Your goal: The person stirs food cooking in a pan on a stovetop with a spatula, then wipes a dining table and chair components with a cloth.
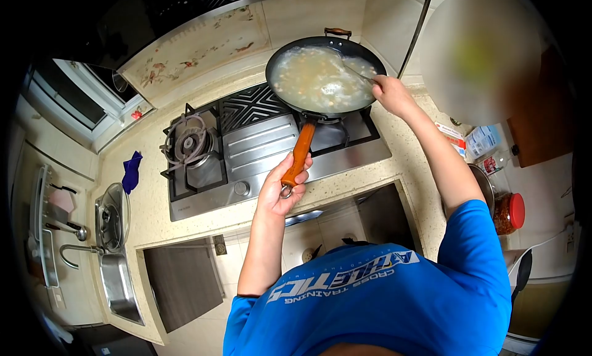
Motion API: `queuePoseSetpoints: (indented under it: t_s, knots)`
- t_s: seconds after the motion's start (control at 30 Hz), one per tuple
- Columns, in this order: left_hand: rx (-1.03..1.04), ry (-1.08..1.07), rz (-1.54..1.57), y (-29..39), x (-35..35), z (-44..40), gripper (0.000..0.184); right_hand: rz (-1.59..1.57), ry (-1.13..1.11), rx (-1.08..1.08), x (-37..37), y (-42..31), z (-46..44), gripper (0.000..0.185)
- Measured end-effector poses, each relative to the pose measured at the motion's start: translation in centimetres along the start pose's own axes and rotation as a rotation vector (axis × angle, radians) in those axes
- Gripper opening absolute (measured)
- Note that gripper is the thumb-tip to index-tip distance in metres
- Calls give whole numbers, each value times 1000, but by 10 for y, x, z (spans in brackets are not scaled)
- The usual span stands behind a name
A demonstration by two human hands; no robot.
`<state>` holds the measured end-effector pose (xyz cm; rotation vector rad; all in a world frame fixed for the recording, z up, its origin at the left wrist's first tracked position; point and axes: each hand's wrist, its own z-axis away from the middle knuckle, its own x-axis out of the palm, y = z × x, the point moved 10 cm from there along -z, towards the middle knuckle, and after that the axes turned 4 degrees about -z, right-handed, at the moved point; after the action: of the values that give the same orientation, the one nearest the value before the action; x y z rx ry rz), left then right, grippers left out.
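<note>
Counter [148, 202]: pale speckled top, runs round the corner; carries hob + sink; edges lost to dark lens border.
Hob [265, 149]: steel, set into counter; L burner bare, R burner mostly hidden under wok.
Blurred pale shape [447, 78]: top R, way out of focus w/ yellow-green patch; can't tell what.
Sink [120, 288]: far L, steel; basin on near side, dark item in far part hard to ID.
Wok [357, 52]: on R side of hob, mouth up; long axis runs front-back, slightly slanted. Wooden handle [302, 143] points at person & a bit L; small loop handle [337, 32] on far rim.
Wok contents: cloudy pale liquid, lots of small pale lumps, foamy patch nr middle.
Pot [484, 186]: R, partly behind R arm; inside n/a from here.
Jar [509, 214]: red lid, reddish-brown contents, nr pot.
L hand [274, 186]: fingers curled round wok handle, nr its end.
R hand [393, 94]: closed on utensil [361, 74], which slants down-L into liquid; utensil head submerged, type unclear.
Metal ring [285, 191]: at handle end, by L palm.
</note>
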<state>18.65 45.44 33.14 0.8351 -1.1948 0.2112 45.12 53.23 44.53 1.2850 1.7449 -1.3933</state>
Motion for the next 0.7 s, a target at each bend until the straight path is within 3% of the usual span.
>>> queuePoseSetpoints:
  t_s: [0.1, 0.2, 0.27, 0.4, 0.47, 0.63, 0.7]
  knots:
    - [-2, 13, -15, 0, 2, 1, 35, -95, 15, -21, 7, 0, -7, 28]
    - [1, 5, -8, 0, 2, 0, 35, -281, -44, 98, 13, 9, -8, 26]
    - [3, 2, -4, 1, 2, 0, 35, -565, -278, 362, 34, 20, 4, 23]
    - [2, -9, 18, 0, 0, 0, 44, -747, -316, 440, 33, 13, 18, 18]
    - [-2, -12, 19, -1, 0, 0, 44, -983, -386, 580, 39, 11, 29, 15]
    - [-6, -7, 16, -1, 2, 0, 35, -1224, -454, 667, 37, 8, 50, 18]
    - [3, -10, 12, 0, 1, 0, 45, -1278, -479, 682, 34, 11, 58, 19]
